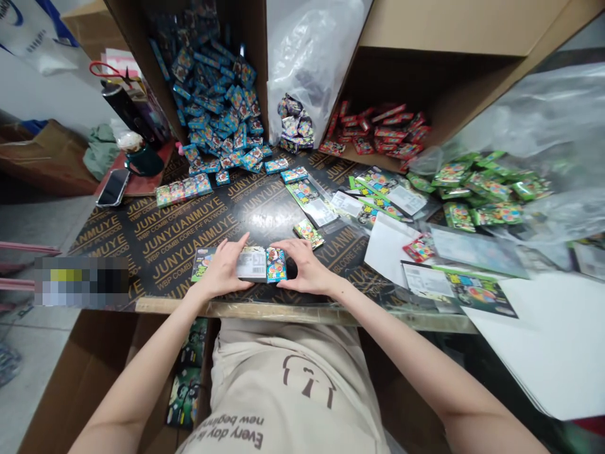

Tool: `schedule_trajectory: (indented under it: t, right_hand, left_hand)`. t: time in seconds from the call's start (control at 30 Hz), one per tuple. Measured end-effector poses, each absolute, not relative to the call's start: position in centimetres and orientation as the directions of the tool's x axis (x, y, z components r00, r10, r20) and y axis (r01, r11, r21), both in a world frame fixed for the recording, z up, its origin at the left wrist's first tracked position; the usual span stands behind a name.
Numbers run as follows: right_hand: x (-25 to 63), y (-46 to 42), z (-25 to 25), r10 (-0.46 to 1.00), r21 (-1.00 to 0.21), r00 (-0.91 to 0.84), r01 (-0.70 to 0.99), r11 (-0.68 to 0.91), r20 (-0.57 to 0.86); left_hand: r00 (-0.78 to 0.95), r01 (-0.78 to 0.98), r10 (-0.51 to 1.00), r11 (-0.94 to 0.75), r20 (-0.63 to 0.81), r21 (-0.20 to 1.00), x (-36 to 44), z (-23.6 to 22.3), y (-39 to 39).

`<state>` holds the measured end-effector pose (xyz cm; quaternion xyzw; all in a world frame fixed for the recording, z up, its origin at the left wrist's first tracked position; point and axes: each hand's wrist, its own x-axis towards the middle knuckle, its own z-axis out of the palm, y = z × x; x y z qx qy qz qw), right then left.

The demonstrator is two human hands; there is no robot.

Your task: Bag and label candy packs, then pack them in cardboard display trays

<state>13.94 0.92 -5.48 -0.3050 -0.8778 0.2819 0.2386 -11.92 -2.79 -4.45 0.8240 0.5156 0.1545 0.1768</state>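
A flat printed package (252, 261) with a grey barcoded panel and a colourful left end lies near the table's front edge. My left hand (221, 270) grips it from above, thumb at the near edge and fingers at the far edge. At its right end stands a small blue printed box (276, 265), held between the thumb and fingers of my right hand (305, 270). The box touches or overlaps the package; which one I cannot tell. Just beyond my right hand lies a small green packet (309, 233).
Blue boxes (227, 120) spill from a carton at the back, with red boxes (378, 129) and green packets (486, 183) further right. Printed sleeves (314, 202) and white sheets (548, 340) cover the right side. A phone (113, 188) lies left. An open carton (99, 378) stands below.
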Motion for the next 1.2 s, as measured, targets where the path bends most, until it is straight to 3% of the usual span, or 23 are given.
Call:
schedule_trajectory:
  t: [0.27,0.4,0.53,0.73,0.9,1.03,1.1,1.2]
  right_hand:
    - [15.4,2.8,-5.7,0.781,-0.773,-0.593,0.395,0.496,0.198]
    - [15.9,3.4,-5.5,0.747,-0.712,-0.631,0.426,0.558,0.208]
    - [16.3,4.0,-5.9,0.798,-0.736,-0.569,0.449,0.506,0.201]
    - [15.6,4.4,-6.9,0.725,-0.652,-0.638,0.438,0.619,0.260]
    - [14.7,3.2,-6.5,0.860,-0.665,-0.416,0.557,0.498,0.296]
    - [14.5,3.6,-5.2,0.778,-0.650,-0.547,0.476,0.593,0.310]
    - [14.5,5.8,-4.2,0.806,-0.645,-0.465,0.497,0.581,0.367]
    - [14.1,12.5,-2.8,0.876,-0.618,-0.192,0.643,0.452,0.442]
  left_hand:
    - [0.449,0.745,0.890,-0.420,0.075,0.519,-10.3,-4.5,-0.4]
    - [0.484,0.745,0.874,-0.431,0.032,0.509,-9.7,-4.8,0.9]
    - [0.491,0.714,0.871,-0.388,-0.021,0.583,-9.9,-5.2,1.9]
    - [0.489,0.695,0.872,-0.407,0.025,0.592,-10.1,-5.9,2.3]
    - [0.391,0.722,0.918,-0.348,0.062,0.598,-9.7,-5.4,2.4]
    - [0.360,0.732,0.930,-0.328,0.069,0.598,-8.7,-4.6,3.9]
    - [0.354,0.764,0.935,-0.312,0.038,0.564,-7.9,-4.3,5.0]
    - [0.382,0.829,0.922,-0.314,-0.059,0.463,-6.3,-4.3,6.5]
